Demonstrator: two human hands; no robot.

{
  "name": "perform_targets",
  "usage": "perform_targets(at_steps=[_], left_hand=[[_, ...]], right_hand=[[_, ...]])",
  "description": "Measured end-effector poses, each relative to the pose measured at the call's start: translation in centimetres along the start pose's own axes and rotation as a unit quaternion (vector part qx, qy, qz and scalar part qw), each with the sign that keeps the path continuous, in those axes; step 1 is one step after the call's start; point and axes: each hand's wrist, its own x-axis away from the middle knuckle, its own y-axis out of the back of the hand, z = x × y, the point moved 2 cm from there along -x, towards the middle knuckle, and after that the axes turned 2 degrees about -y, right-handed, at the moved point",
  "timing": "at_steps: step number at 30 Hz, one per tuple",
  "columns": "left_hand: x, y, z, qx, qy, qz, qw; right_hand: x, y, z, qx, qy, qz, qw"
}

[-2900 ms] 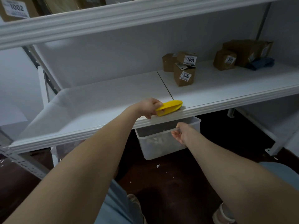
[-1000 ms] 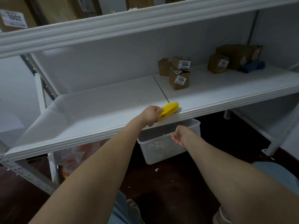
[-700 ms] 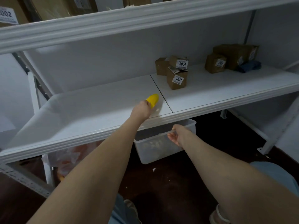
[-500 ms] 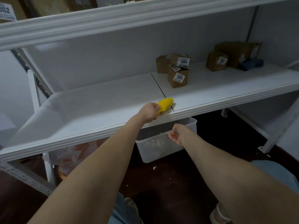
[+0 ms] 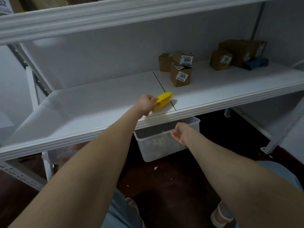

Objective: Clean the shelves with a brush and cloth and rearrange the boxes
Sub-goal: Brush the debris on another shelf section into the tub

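My left hand point(image 5: 146, 104) grips a yellow brush point(image 5: 164, 100) that lies on the white shelf point(image 5: 92, 102), close to the seam between its two boards. Below the shelf's front edge my right hand point(image 5: 181, 133) holds the near rim of a clear plastic bin point(image 5: 154, 150) with scraps of debris inside. Three small brown boxes stand behind the brush, among them box 3005 point(image 5: 180, 76) and box 3004 point(image 5: 183, 59). Farther right sit more brown boxes point(image 5: 236, 52) with a blue cloth point(image 5: 256, 63) beside them.
An upper shelf point(image 5: 115, 14) carries larger cartons. White metal uprights point(image 5: 35, 79) frame the left side. Small white crumbs lie on the dark floor point(image 5: 164, 178) under the bin. My feet point(image 5: 220, 216) show at the bottom.
My left hand has swept the brush back and forth near the shelf's seam; it now lies a little farther back from the edge. My right hand keeps holding the bin's rim.
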Motion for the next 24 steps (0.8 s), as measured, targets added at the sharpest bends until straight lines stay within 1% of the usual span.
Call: perform_targets(at_steps=[2, 3, 6, 9, 11, 15, 19, 22, 24], left_hand=[[-1.0, 0.6, 0.1, -0.067, -0.006, -0.045, 0.997], [-1.5, 0.8, 0.4, -0.111, 0.002, -0.050, 0.993], [-2.4, 1.1, 1.5, -0.216, 0.027, -0.044, 0.975], [-3.2, 1.4, 2.2, -0.282, 0.026, -0.048, 0.958], [-3.6, 1.2, 2.7, -0.307, 0.026, -0.053, 0.950], [-4.4, 0.6, 3.6, -0.312, 0.036, -0.083, 0.946], [-5.2, 0.4, 3.9, -0.316, 0.040, -0.071, 0.945], [-5.2, 0.1, 3.7, -0.347, 0.052, -0.083, 0.933], [-4.7, -0.3, 3.2, -0.385, 0.020, -0.119, 0.915]], right_hand=[[0.0, 0.3, 0.2, 0.007, -0.004, -0.003, 1.000], [-0.1, 0.5, 0.3, 0.010, -0.004, -0.005, 1.000], [-0.3, 0.9, 0.5, 0.023, -0.008, -0.014, 1.000], [-1.0, 1.1, 0.6, 0.031, -0.013, -0.019, 0.999], [-1.5, 1.2, 0.5, 0.033, -0.021, -0.023, 0.999], [-2.6, 1.3, 0.3, 0.038, -0.034, -0.026, 0.998], [-3.3, 1.4, 0.0, 0.042, -0.038, -0.033, 0.998], [-3.4, 1.5, -0.1, 0.037, -0.040, -0.036, 0.998], [-3.3, 1.7, -0.1, 0.033, -0.038, -0.037, 0.998]])
